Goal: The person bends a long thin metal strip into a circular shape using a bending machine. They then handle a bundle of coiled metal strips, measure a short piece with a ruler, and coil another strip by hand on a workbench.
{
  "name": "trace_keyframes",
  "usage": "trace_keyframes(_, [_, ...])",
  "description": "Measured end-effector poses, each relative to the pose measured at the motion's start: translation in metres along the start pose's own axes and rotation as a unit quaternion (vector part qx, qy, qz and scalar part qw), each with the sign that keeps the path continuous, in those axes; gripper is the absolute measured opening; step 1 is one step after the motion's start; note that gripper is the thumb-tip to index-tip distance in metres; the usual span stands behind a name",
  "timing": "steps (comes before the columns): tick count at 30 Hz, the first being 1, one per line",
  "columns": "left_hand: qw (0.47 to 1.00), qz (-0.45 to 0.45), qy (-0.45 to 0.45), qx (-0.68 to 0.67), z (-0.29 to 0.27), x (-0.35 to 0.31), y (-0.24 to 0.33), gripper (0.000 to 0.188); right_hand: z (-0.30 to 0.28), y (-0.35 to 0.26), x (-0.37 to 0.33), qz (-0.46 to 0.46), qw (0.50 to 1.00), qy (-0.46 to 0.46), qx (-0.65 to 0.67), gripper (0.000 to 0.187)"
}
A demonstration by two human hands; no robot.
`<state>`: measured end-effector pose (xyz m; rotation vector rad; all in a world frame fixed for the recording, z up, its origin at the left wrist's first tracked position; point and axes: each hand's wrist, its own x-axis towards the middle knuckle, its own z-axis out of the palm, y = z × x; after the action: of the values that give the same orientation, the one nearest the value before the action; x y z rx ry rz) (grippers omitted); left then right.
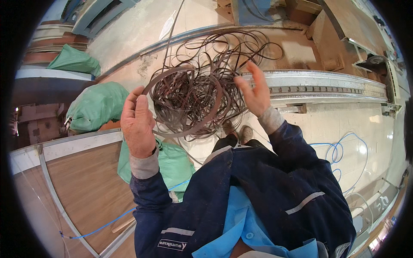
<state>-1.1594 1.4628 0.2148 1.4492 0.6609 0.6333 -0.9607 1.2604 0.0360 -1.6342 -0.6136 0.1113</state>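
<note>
A large tangle of thin dark brown strips (185,96), which look like edge banding, is heaped in front of my feet. Between the thumb and fingers of my left hand (138,122) is pinched a wider brown strip (165,75), curving in a loop over the heap. To the right of the tangle, my right hand (258,92) is raised with its thumb and fingers apart. Nothing shows in its grasp. One long strip (168,41) runs up from the heap toward the far side.
Green sacks (97,105) stand at the left, beside a wood-topped table with a metal edge (84,142). A metal rail (318,84) extends to the right, and a blue hose (335,150) coils on the floor. Cardboard boxes (302,12) sit at the far right.
</note>
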Motion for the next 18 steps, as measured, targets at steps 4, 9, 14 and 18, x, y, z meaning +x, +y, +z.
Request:
trace_keyframes(4, [0.995,-0.052,0.050,-0.071,0.003,-0.001,-0.017,0.030,0.004,-0.013,-0.028,0.398,0.860,-0.253,0.196,0.065])
trace_keyframes(9, [0.970,-0.181,0.065,-0.152,0.021,-0.019,-0.059,0.024,0.052,-0.030,-0.054,0.382,0.808,-0.214,0.393,0.062])
trace_keyframes(14, [0.971,-0.203,0.029,-0.126,0.025,-0.037,-0.078,0.035,0.053,-0.022,-0.045,0.069,0.964,-0.183,0.180,0.041])
trace_keyframes(18, [0.976,-0.160,-0.023,-0.145,0.014,-0.033,-0.082,0.051,0.041,-0.024,-0.054,-0.075,0.970,-0.228,-0.051,0.033])
